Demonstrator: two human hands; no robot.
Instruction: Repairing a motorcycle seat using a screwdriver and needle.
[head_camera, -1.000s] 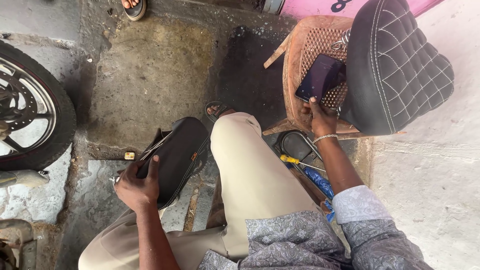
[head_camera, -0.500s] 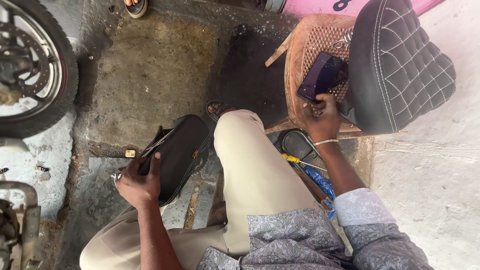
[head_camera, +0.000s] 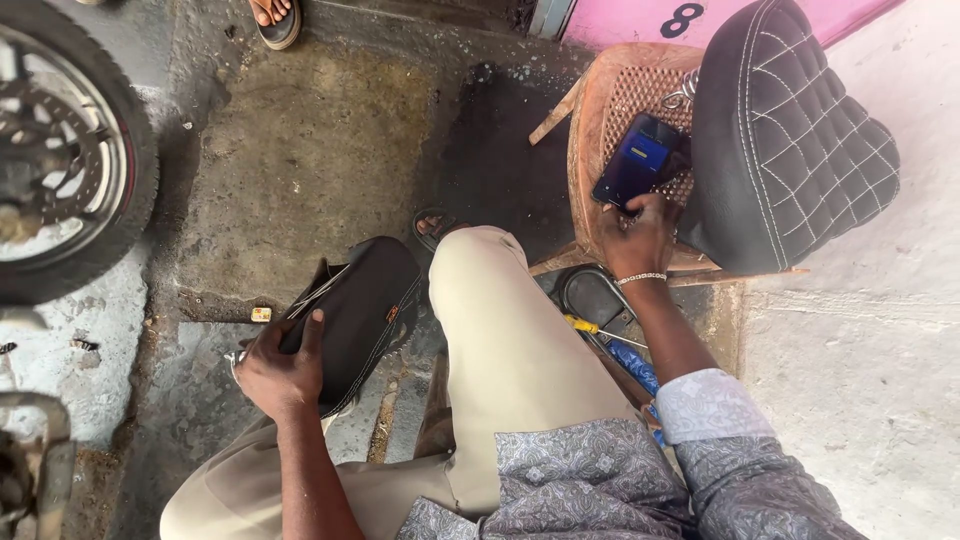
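Note:
My left hand (head_camera: 282, 362) grips a black padded seat cover piece (head_camera: 362, 310) resting against my left knee; a thin metal tool sticks out between the fingers and the cover. My right hand (head_camera: 640, 233) reaches to a brown plastic chair (head_camera: 600, 120) and touches the lower end of a dark phone (head_camera: 640, 160) with a lit blue screen lying on the chair's seat. A black quilted motorcycle seat (head_camera: 790, 130) leans on the same chair, right of the phone. My legs in beige trousers fill the centre.
A motorcycle wheel (head_camera: 60, 170) stands at the left edge. Another person's sandalled foot (head_camera: 275, 18) shows at the top. A yellow-handled screwdriver (head_camera: 590, 327) and a blue object lie under my right arm. A pink wall panel is at top right; concrete floor around.
My right hand has slid down the phone to its lower end and the screen now glows blue. The view has shifted, bringing the wheel further into sight. My left hand keeps its hold.

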